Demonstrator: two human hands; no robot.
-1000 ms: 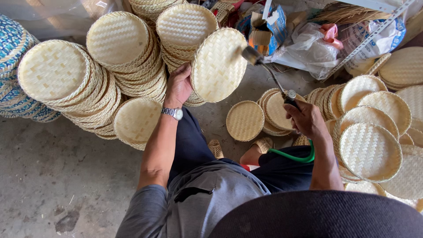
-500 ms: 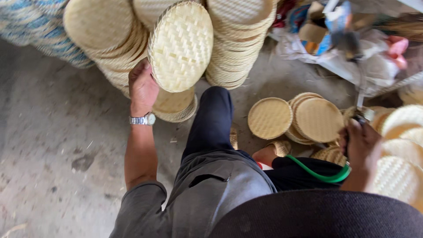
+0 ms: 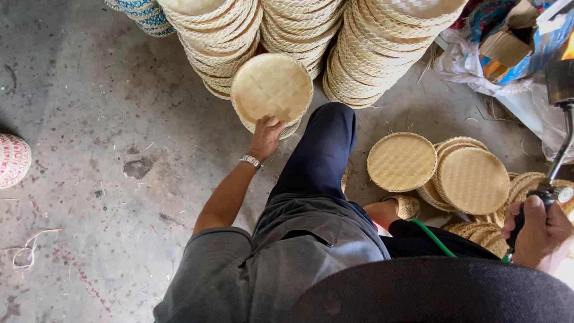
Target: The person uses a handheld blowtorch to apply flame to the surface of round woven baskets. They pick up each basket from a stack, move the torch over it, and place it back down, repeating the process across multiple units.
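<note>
Floor: grey concrete (image 3: 89, 119), stained and scuffed, with dark patches at its middle left and a loop of pale string (image 3: 27, 254) near its left edge.
Back of floor: tall stacks (image 3: 335, 36) of round woven trays stand side by side along the top edge; a blue-patterned stack (image 3: 143, 12) sits at the top left.
Left edge: a pink-and-white woven basket (image 3: 12, 160), only partly in view.
Right of floor: more flat trays (image 3: 472, 179) lie overlapping in a low heap, one single tray (image 3: 400, 161) just beside them.
Top right corner: crumpled plastic bags (image 3: 472, 60) and a cardboard box (image 3: 508, 45), crowding the edge of the stacks.
Left hand (image 3: 266, 134): fingers closed on the lower rim of a round tray (image 3: 272, 88), held up flat-faced toward the camera; a wristwatch (image 3: 250, 160) on the wrist.
Tray position: in front of the foot of the stacks, above the person's knee, hiding a short stack behind it.
Right hand (image 3: 538, 230): wrapped tight around the handle of a torch (image 3: 562, 143), whose dark metal stem rises along the right edge; a green hose (image 3: 433, 236) runs toward it across the lap.
In the way: the person's dark trouser leg (image 3: 320, 152) stretches between the held tray and the low heap.
</note>
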